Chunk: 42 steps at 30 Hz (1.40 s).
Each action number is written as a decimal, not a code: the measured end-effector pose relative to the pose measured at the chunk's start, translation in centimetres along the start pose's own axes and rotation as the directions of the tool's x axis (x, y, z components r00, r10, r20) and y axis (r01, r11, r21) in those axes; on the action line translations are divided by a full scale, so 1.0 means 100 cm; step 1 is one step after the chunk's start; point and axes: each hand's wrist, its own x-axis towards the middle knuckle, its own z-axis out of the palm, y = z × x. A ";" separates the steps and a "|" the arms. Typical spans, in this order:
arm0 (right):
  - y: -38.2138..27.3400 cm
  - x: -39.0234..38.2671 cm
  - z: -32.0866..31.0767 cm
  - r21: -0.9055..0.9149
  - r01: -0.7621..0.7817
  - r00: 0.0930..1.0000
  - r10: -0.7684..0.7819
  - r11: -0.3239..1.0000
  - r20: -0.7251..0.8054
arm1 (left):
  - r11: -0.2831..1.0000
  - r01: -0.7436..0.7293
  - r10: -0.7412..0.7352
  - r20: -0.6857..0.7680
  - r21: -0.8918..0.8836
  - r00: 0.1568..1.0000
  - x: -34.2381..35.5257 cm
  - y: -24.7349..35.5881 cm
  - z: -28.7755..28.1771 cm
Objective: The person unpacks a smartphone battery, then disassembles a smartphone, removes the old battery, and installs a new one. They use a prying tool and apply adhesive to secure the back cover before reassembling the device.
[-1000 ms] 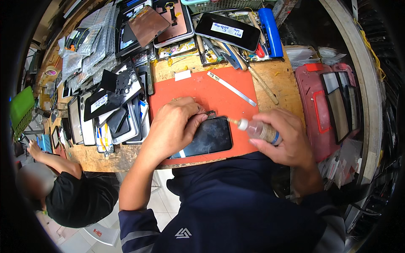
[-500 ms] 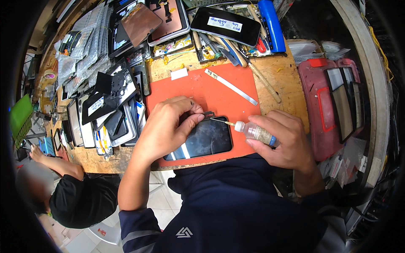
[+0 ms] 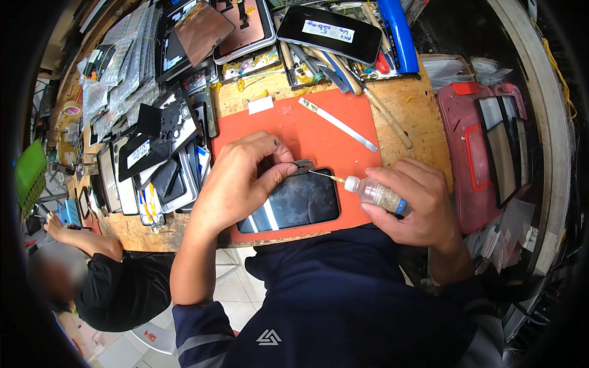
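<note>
A black phone with a smudged, glossy screen lies on the red-orange mat. Thumb and fingers of my left hand pinch a small thin dark blade-like piece at the phone's far edge. What lies under that piece is too small to make out. In my right hand is a small clear needle-tip bottle with a white neck and blue base, tilted sideways. Its thin needle points left, the tip at the phone's far edge beside the dark piece.
A metal strip tool and a white paper slip lie on the mat. Beyond are a labelled phone and a tool tray. Stacked phone parts crowd the left, a pink case the right. A co-worker sits lower left.
Both hands hold nearly the same pose. The needle tip has shifted slightly along the phone's far edge, and a little more of the dark piece shows beyond my left fingertips.
</note>
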 end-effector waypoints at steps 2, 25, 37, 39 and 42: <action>0.001 0.000 0.001 0.002 0.013 1.000 -0.013 1.000 -0.016 | 1.000 -0.021 0.021 -0.007 0.000 1.000 0.000 -0.002 0.000; 0.002 0.002 0.000 0.005 0.058 0.998 -0.058 0.998 -0.028 | 0.999 -0.037 0.037 -0.021 0.006 0.999 0.000 -0.007 0.003; -0.003 0.003 -0.003 -0.029 0.053 0.999 -0.053 0.998 0.011 | 0.998 -0.055 0.056 -0.025 0.008 0.998 0.000 -0.009 0.004; -0.002 0.003 -0.002 -0.029 0.059 0.998 -0.058 0.998 0.010 | 0.998 -0.060 0.061 -0.028 0.004 0.998 0.000 -0.010 0.005; -0.002 0.003 -0.002 -0.029 0.066 0.998 -0.066 0.997 0.008 | 0.998 -0.063 0.063 -0.025 0.020 0.998 0.001 -0.009 0.005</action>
